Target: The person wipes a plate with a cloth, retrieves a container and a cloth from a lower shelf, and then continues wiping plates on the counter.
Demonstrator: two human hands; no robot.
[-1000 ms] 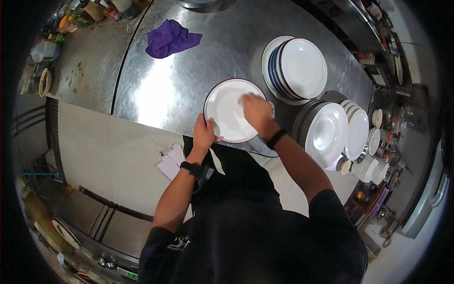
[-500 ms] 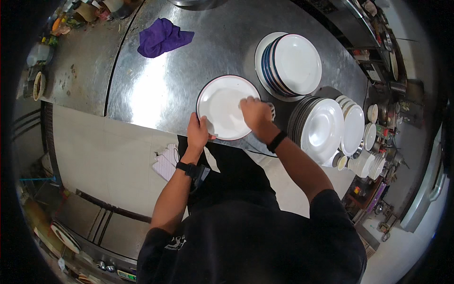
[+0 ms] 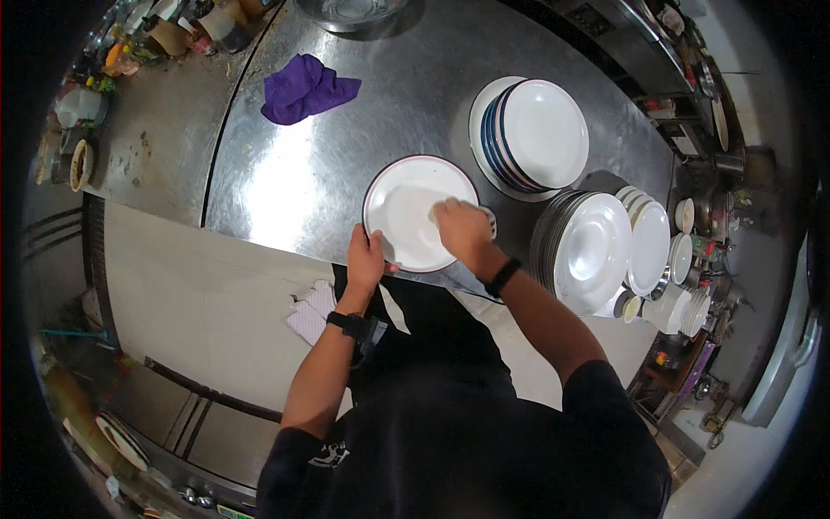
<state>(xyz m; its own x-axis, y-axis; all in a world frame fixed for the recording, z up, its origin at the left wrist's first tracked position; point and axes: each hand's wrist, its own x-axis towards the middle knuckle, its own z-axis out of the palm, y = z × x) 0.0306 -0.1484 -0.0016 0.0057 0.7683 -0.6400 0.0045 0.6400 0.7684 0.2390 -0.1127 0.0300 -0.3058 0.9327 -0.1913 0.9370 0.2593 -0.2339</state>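
Observation:
A white plate [image 3: 411,208] with a thin dark rim is at the near edge of the steel table. My left hand [image 3: 367,259] grips its lower left rim, thumb on top and fingers underneath. Over the plate's right part, my right hand [image 3: 464,232] is closed, its curled fingertips against the white surface. Whatever those fingers may hold is hidden. A small black-and-white patterned thing [image 3: 492,223] peeks out beside the right hand; its kind cannot be made out. To the right stand a stack of dark-rimmed plates [image 3: 545,134] and a stack of white plates [image 3: 592,253] tipped toward me.
A crumpled purple cloth [image 3: 307,89] lies on the steel table [image 3: 346,130]. Beyond it sits a round metal bowl [image 3: 350,13]. More white plates [image 3: 648,248] and bowls line the right side. Bottles and jars [image 3: 164,35] crowd the far left counter. A striped cloth [image 3: 313,313] shows below the table edge.
The whole view has shifted, so the table sits slightly lower in it. My right hand has slid a little across the plate, while my left hand keeps its grip on the rim.

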